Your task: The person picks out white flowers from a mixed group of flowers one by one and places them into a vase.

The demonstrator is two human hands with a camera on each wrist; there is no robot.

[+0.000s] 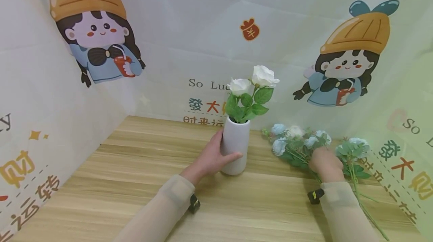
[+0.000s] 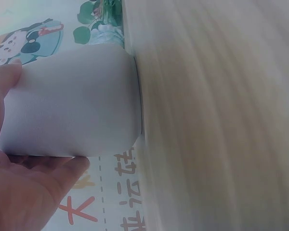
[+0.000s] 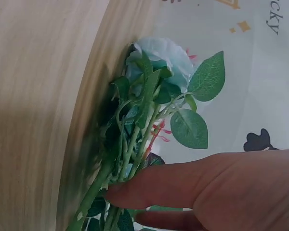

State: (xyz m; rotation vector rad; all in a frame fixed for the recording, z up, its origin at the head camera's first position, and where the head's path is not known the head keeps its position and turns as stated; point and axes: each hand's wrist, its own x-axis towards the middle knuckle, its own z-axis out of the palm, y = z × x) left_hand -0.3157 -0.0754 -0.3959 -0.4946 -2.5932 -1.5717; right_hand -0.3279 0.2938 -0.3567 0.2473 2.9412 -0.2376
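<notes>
A white vase [image 1: 235, 148] stands upright on the wooden table, with two white roses [image 1: 264, 76] and green leaves rising from its mouth. My left hand [image 1: 213, 155] grips the vase's left side, thumb across its front; the left wrist view shows its smooth lower body [image 2: 77, 101] between thumb and fingers. To the right lies a bunch of pale blue artificial flowers [image 1: 279, 147]. My right hand [image 1: 326, 164] is bent over their stems. In the right wrist view, thumb and finger pinch at the green stems [image 3: 127, 159], below a pale blue bloom [image 3: 166, 62]; leaves partly hide the fingertips.
Another blue flower stem [image 1: 358, 148] lies right of my right hand, its long stalk running toward the table's front right. A printed cloth [image 1: 162, 46] with cartoon figures and lettering hangs close behind the wooden table [image 1: 135, 159] and along both sides.
</notes>
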